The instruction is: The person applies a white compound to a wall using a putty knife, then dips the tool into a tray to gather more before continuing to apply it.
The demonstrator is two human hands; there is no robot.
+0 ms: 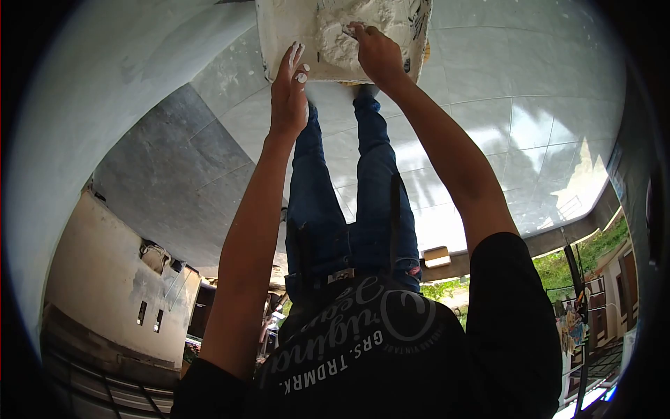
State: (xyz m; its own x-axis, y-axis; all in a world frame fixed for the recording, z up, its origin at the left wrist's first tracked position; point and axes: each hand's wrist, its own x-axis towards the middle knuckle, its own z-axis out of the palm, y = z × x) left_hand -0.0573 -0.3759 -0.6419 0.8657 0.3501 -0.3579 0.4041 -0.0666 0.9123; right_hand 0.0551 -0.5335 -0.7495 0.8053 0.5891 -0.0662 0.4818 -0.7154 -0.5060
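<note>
A pale, shallow tub (pixel 300 66) smeared with white paste sits at the top of the view. Thick white plaster (pixel 340 47) is heaped in it, mostly toward the right side. My right hand (pixel 380 57) reaches over the heap, fingers closed around a small tool (pixel 349 31) with a thin dark edge; most of it is hidden by the fingers and paste. At the tub's near left corner is my left hand (pixel 288 98), fingers stretched out and tips coated in white. Nothing shows in its grasp.
My jeans-clad legs (pixel 377 167) stand below the tub on grey floor tiles (pixel 481 119). A pale wall (pixel 118 91) curves along the left. Behind me, a low ledge (pixel 551 241) borders the floor, with a railing (pixel 112 384) at lower left.
</note>
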